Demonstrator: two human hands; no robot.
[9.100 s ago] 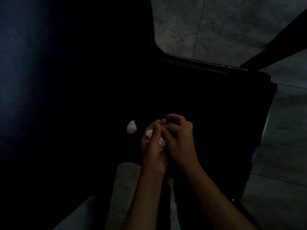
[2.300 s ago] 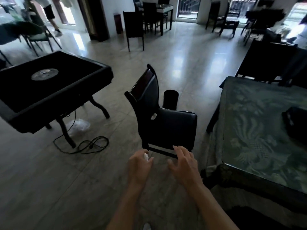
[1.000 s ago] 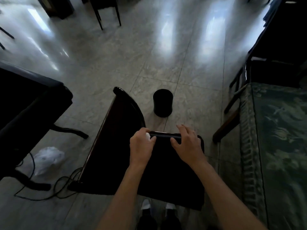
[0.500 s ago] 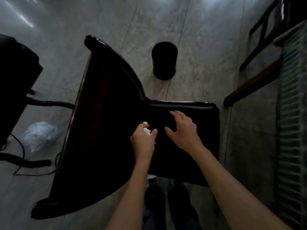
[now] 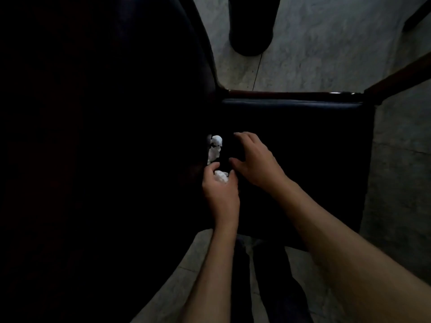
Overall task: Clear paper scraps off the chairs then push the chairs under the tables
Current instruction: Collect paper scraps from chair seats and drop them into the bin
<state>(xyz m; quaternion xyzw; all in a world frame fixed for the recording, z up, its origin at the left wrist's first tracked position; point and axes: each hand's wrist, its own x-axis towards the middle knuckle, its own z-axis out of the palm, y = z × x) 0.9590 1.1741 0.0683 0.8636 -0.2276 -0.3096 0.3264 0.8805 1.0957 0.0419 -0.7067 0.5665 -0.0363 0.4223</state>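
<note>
Head view, looking straight down: left hand (image 5: 220, 190) curls round a white paper scrap (image 5: 221, 176), thumb and fingers pinching it over the dark chair (image 5: 303, 159) seat. Right hand (image 5: 255, 159) hovers just beside it, fingers spread and loosely bent, holding nothing. More loose scraps (image 5: 215, 148) lie at the seat's back edge, against the backrest, just ahead of both hands. Black bin (image 5: 250, 26) stands on the tiled floor (image 5: 326, 54) beyond the chair.
</note>
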